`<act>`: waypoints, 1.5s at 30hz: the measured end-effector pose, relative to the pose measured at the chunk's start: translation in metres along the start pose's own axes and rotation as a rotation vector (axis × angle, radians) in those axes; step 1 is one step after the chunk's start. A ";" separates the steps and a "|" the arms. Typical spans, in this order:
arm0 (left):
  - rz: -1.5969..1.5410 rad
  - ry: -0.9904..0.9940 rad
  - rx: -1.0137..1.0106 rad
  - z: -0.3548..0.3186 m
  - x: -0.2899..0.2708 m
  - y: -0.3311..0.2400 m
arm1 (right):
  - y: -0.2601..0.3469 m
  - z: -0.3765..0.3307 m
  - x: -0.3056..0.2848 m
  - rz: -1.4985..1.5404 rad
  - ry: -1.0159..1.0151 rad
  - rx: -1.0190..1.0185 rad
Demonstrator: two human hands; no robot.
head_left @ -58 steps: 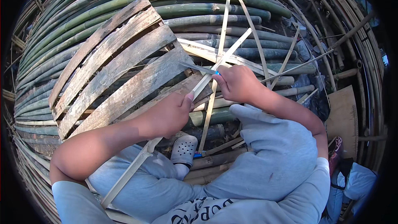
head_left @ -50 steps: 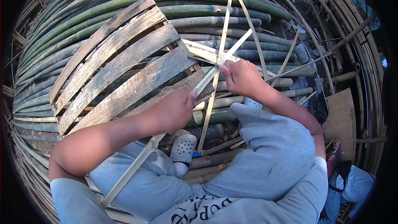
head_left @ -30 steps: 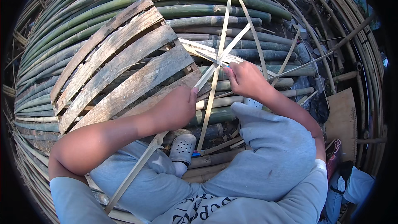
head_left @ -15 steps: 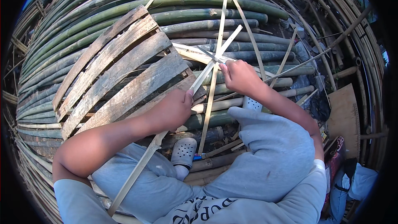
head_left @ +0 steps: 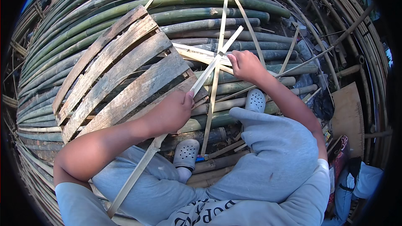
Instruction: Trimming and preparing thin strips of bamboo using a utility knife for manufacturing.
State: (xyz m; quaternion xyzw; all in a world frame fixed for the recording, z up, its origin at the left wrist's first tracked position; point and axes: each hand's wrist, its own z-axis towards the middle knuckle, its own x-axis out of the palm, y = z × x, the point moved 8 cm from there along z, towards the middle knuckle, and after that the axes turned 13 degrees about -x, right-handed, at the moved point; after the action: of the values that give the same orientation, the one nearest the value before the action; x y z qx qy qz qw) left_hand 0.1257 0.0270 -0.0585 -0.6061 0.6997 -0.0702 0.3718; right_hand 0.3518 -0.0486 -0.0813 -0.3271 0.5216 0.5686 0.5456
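Observation:
A long pale bamboo strip (head_left: pixel 205 79) slants from beside my left thigh up to the middle of the view. My left hand (head_left: pixel 175 111) is closed around it below its middle. Near its upper end my right hand (head_left: pixel 248 65) is closed on a knife, whose handle is hidden in the fist. Only a short grey piece of the knife blade (head_left: pixel 223 53) shows, lying against the strip. Another thin bamboo strip (head_left: pixel 215 86) passes under the held one.
A worn slatted wooden pallet (head_left: pixel 121 75) lies left of my hands on rows of green bamboo poles (head_left: pixel 209 14). More split strips (head_left: pixel 247 19) rest beyond. At the right are a brown board (head_left: pixel 348 117) and dark plastic (head_left: pixel 322 104). My grey clogs (head_left: pixel 186 154) stand on poles.
My right hand has shifted slightly right and up, and the blade has drawn back across the strip, showing less to its left. My left hand keeps its grip, nearly still.

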 end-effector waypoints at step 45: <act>-0.110 0.001 -0.028 0.008 0.003 0.006 | 0.020 0.019 0.004 0.096 0.009 -0.104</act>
State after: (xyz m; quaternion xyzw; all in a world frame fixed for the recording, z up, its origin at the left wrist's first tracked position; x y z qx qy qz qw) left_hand 0.1263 0.0282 -0.0689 -0.6488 0.6664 -0.0810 0.3583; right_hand 0.3360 -0.0266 -0.0756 -0.3321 0.5087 0.6189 0.4978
